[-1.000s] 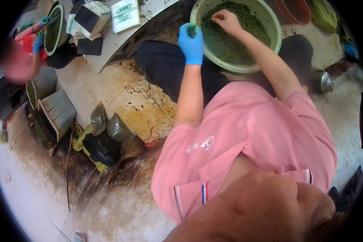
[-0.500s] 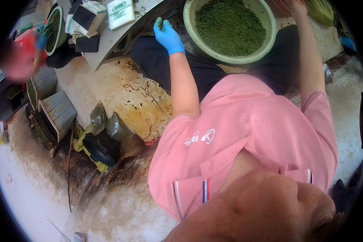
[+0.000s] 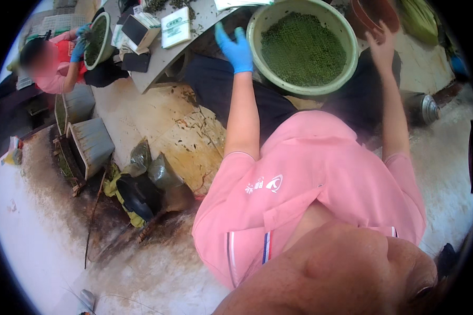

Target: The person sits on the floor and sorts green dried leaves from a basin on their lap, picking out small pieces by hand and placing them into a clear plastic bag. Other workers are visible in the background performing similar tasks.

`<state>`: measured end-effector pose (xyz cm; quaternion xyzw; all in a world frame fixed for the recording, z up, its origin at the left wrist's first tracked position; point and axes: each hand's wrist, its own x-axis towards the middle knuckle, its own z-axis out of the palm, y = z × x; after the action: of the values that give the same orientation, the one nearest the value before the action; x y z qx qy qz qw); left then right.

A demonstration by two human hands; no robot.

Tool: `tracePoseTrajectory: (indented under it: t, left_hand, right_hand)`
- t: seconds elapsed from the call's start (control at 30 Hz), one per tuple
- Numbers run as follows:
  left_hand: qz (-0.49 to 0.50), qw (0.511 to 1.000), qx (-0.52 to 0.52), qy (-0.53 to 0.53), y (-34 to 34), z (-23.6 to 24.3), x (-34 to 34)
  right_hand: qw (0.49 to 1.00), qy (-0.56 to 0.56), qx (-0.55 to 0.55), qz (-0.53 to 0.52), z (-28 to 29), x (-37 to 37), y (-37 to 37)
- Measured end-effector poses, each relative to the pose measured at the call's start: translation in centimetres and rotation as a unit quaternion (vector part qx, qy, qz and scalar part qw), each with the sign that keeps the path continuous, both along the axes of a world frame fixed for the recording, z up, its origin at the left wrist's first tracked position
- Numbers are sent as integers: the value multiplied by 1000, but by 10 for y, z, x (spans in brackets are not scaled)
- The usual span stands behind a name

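Observation:
My left hand [image 3: 234, 48], in a blue glove stained green at the fingertips, is raised open with fingers apart, just left of a pale green plastic basin [image 3: 303, 89]. The basin holds small green tea-like leaves or granules [image 3: 302, 50] and sits between my dark-trousered legs. My bare right hand [image 3: 381, 44] is open at the basin's right, slightly blurred, its fingers spread at the near edge of a red-brown container [image 3: 360, 16]. I cannot tell whether they touch it. Neither hand visibly holds anything.
A low table [image 3: 153, 74] carries white packets [image 3: 175, 29] and dark devices. At the left, a co-worker [image 3: 58, 81] works at another basin [image 3: 104, 50]. Grey tubs [image 3: 91, 144] and bags [image 3: 160, 176] lie left of me; a metal canister [image 3: 427, 110] is at my right.
My right hand left its pinch over the leaves and moved right toward the red-brown container, fingers spreading. My left hand opened from a closed grip and shifted left, then slightly back right.

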<state>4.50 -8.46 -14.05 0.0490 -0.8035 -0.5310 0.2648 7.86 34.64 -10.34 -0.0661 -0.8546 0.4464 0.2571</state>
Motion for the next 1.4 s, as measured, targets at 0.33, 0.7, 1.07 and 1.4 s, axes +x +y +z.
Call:
tracePoseTrajectory:
  t: [0.33, 0.7, 1.07, 1.4]
  left_hand:
    - [-128, 763, -618, -140, 42, 45, -88]
    - [-176, 924, -317, 124, 87, 50, 38]
    - [-251, 962, -88, -63, 89, 31, 97]
    - [-300, 948, -102, -35, 94, 26, 86]
  right_hand:
    - [997, -36, 65, 19, -7, 46, -34]
    - [975, 29, 215, 48, 39, 79, -94]
    - [969, -99, -27, 226, 3, 94, -118]
    - [934, -118, 203, 268, 14, 98, -103]
